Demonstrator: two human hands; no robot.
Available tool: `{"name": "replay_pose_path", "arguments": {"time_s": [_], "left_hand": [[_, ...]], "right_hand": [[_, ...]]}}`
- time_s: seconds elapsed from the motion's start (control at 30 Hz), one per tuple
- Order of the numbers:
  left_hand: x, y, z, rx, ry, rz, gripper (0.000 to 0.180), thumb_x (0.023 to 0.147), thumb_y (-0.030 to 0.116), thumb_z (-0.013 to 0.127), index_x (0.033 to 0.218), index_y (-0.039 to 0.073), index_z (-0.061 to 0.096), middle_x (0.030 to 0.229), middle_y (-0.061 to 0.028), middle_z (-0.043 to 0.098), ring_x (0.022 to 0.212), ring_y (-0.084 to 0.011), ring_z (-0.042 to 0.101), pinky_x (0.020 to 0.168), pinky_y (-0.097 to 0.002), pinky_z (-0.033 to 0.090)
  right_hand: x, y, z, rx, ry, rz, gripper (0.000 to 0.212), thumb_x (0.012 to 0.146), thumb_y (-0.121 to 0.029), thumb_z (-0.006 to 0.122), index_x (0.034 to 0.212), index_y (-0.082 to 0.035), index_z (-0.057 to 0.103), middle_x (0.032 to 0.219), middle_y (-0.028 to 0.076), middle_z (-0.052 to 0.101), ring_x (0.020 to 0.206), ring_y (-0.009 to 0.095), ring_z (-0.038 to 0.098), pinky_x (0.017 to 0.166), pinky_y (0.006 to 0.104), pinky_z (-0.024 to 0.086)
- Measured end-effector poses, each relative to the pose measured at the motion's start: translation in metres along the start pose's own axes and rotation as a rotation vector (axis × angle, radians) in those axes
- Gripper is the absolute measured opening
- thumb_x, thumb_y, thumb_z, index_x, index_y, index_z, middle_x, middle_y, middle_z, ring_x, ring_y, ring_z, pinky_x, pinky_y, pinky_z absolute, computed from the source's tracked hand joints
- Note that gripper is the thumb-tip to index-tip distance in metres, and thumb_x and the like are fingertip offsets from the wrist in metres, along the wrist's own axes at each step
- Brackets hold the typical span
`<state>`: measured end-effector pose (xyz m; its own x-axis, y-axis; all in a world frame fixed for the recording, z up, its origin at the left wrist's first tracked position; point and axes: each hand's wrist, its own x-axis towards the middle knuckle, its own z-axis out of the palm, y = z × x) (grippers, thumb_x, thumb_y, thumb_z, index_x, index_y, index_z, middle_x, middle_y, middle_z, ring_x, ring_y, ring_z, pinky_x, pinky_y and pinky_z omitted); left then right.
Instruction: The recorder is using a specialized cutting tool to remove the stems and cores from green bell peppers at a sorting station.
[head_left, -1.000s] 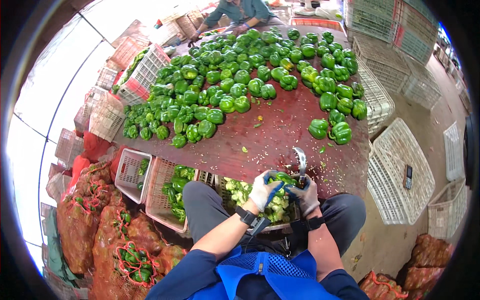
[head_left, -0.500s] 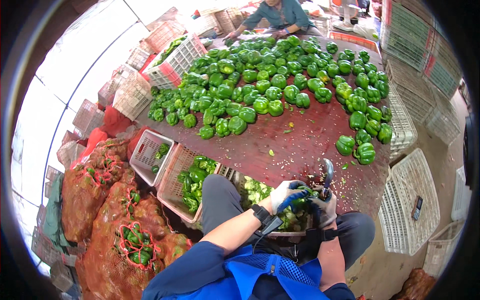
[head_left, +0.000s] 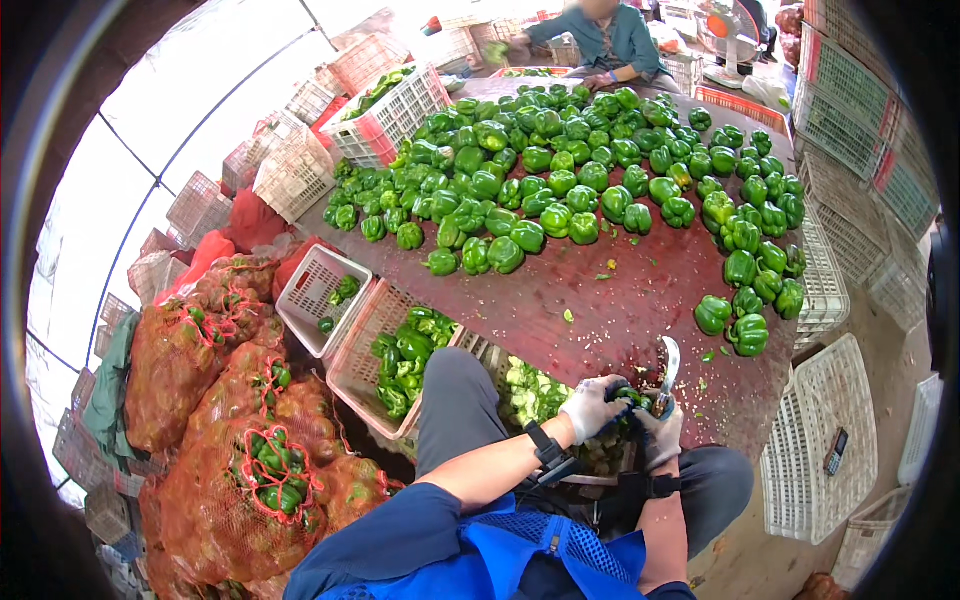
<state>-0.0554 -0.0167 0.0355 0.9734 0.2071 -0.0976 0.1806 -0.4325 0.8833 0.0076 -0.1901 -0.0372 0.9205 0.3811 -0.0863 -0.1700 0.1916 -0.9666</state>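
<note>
In my gloved left hand is a green bell pepper, mostly covered by the fingers. My gloved right hand is closed around the dark handle of a curved knife, its blade pointing up and away from me. Both hands are close together over the near edge of the red-brown table, and the right one sits right beside the pepper. Below them stands a crate holding pale green cut pieces, partly hidden by my hands and legs. A broad heap of whole bell peppers covers the far half of the table.
At my left stand a crate of green peppers, a white crate with a few peppers, and bulging red mesh sacks. A white crate with a phone on it is at right. Across the table sits a co-worker.
My view has shifted, so the scene sits farther right. The knife blade has turned and now shows its flat side. The co-worker's arm has swung outward with something green in the hand.
</note>
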Motion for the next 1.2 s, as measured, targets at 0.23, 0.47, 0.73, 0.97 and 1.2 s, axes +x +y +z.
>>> {"name": "replay_pose_path", "arguments": {"time_s": [0.23,0.47,0.73,0.97,1.2], "left_hand": [[-0.001,-0.007,-0.005,0.039,-0.041,-0.038,0.044,0.086,0.017,0.073,0.125,-0.001,0.062,0.109,-0.0187,0.071,0.101,-0.0235,0.069,0.088,-0.0351,0.054],[-0.006,0.0,0.008,0.349,0.049,0.133,0.045,0.087,0.022,0.067,0.126,0.003,0.06,0.115,-0.0226,0.065,0.105,-0.0414,0.063,0.091,-0.0463,0.052],[-0.011,0.002,-0.001,0.459,0.009,0.202,0.043,0.087,0.021,0.066,0.126,0.004,0.061,0.115,-0.0211,0.066,0.104,-0.0405,0.064,0.09,-0.0464,0.052],[-0.015,-0.02,-0.039,0.157,0.225,0.159,0.034,0.088,0.016,0.07,0.117,-0.001,0.066,0.104,-0.0191,0.072,0.092,-0.0261,0.07,0.084,-0.0361,0.054],[-0.026,-0.004,-0.185,-0.15,0.481,-0.003,0.031,0.089,0.009,0.066,0.117,-0.004,0.065,0.103,-0.0096,0.072,0.09,-0.0163,0.068,0.085,-0.0299,0.054]], "right_hand": [[0.0,0.005,0.008,-0.12,-0.012,0.047,0.035,0.071,-0.004,0.084,0.101,0.0,0.067,0.09,0.007,0.072,0.08,0.014,0.066,0.075,0.0299,0.054],[0.002,0.023,0.0,-0.141,0.038,-0.019,0.036,0.072,-0.001,0.081,0.104,-0.002,0.064,0.094,0.006,0.07,0.082,0.015,0.067,0.076,0.0304,0.055],[-0.002,0.003,0.007,-0.419,0.091,-0.046,0.034,0.067,-0.004,0.081,0.098,-0.003,0.066,0.087,0.005,0.07,0.078,0.014,0.066,0.074,0.0303,0.055],[-0.002,0.003,0.003,-0.546,0.039,0.028,0.035,0.064,-0.007,0.086,0.094,-0.006,0.067,0.08,0.007,0.071,0.074,0.02,0.067,0.071,0.0345,0.054],[-0.005,0.016,-0.001,-0.392,-0.157,0.116,0.04,0.066,-0.004,0.083,0.103,-0.005,0.067,0.086,0.006,0.071,0.079,0.017,0.067,0.076,0.0321,0.054]]}}
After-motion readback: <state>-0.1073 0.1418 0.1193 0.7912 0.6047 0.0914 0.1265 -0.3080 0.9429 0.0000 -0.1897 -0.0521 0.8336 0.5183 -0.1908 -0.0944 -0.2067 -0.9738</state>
